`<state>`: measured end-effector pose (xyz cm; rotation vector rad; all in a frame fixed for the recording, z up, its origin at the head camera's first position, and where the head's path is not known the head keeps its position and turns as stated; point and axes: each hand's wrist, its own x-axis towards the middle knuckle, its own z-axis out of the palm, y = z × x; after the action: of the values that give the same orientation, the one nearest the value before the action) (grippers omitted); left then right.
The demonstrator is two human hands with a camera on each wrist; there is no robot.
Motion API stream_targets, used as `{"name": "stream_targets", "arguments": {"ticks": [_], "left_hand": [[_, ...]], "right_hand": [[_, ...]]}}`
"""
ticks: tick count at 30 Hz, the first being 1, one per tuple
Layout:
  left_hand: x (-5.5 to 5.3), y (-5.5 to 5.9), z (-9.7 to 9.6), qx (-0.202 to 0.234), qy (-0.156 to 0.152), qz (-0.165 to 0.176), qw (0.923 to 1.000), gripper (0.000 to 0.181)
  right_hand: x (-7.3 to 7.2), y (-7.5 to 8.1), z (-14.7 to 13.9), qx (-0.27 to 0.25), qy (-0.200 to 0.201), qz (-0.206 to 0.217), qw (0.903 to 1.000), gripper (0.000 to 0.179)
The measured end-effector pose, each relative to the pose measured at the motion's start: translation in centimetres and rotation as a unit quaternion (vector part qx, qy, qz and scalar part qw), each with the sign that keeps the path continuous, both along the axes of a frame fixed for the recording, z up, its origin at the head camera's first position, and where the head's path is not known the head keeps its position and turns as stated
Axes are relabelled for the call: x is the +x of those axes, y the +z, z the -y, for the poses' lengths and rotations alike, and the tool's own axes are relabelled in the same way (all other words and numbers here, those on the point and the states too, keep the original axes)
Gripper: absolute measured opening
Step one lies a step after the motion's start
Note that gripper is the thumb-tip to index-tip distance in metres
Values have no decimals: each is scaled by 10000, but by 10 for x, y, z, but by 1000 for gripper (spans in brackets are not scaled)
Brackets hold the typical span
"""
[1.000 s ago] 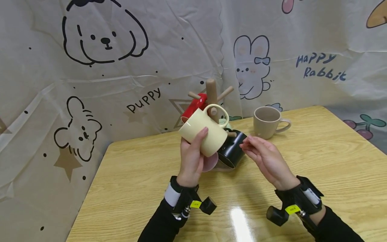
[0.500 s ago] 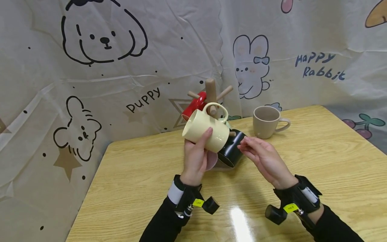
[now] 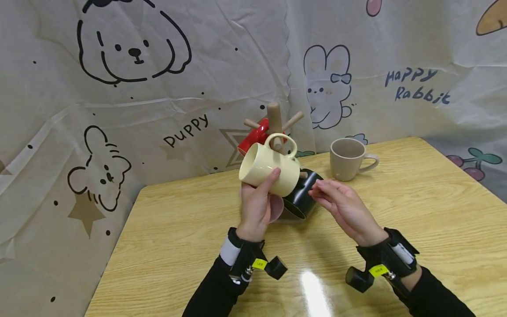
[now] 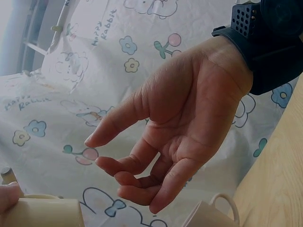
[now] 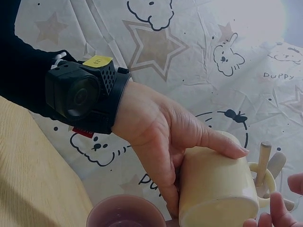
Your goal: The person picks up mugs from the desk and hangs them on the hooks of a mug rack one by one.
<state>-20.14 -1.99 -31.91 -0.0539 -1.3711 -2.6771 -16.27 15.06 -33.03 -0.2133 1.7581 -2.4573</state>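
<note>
My left hand (image 3: 255, 209) grips a pale yellow mug (image 3: 269, 169) by its body, thumb across the near side. The mug is tilted, its mouth toward the upper left and its handle upward. Through the handle loop shows a peg end of a wooden mug tree (image 3: 274, 116); I cannot tell whether the peg passes through. My right hand (image 3: 344, 207) is raised near a black mug (image 3: 303, 200), fingers loosely bent and holding nothing. In the right wrist view the left hand (image 5: 163, 125) holds the yellow mug (image 5: 218, 184). The left wrist view shows the right palm (image 4: 189, 113).
A red mug (image 3: 250, 140) hangs on the tree's left side. Low behind my left hand shows a pink mug (image 3: 276, 209). To the right, a beige mug (image 3: 346, 160) stands upright on the wooden table (image 3: 178, 246). A patterned cloth (image 3: 222, 57) hangs behind.
The left hand has shifted the yellow mug slightly right, and its mouth now faces the camera more. The right hand has drifted a little left.
</note>
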Motion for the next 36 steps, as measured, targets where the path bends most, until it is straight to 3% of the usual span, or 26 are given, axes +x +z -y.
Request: {"name": "stream_targets", "arguments": {"ticks": [7,14,20,26,29,31,33,36], "left_hand": [[3,1,1,-184,116,5,9998,63],[7,4,8,-694,178,284,9970,64],[11,7,12,-779,134,210,9966,69],[21,9,34,-1503,-49,130,9885,86],[26,11,54,-2132,-111,106,9769,87],[28,13,69,-2679,-192,118,9632,85],[30,13,84,-3394,-345,174,9398,81],[32,10,103,-4391,-616,216,8961,78]], "right_hand": [[-1,-1,0,78,60,-33,9999,16],[-1,-2,0,81,102,-118,9998,17],[-1,-2,-1,179,112,-111,9997,16],[0,-2,-3,261,123,6,9996,15],[-1,-2,-4,260,116,-8,9996,16],[-2,-2,-5,279,127,-37,9995,15],[-3,-2,-6,327,132,-76,9993,16],[-4,-1,-9,320,139,-96,9993,16]]}}
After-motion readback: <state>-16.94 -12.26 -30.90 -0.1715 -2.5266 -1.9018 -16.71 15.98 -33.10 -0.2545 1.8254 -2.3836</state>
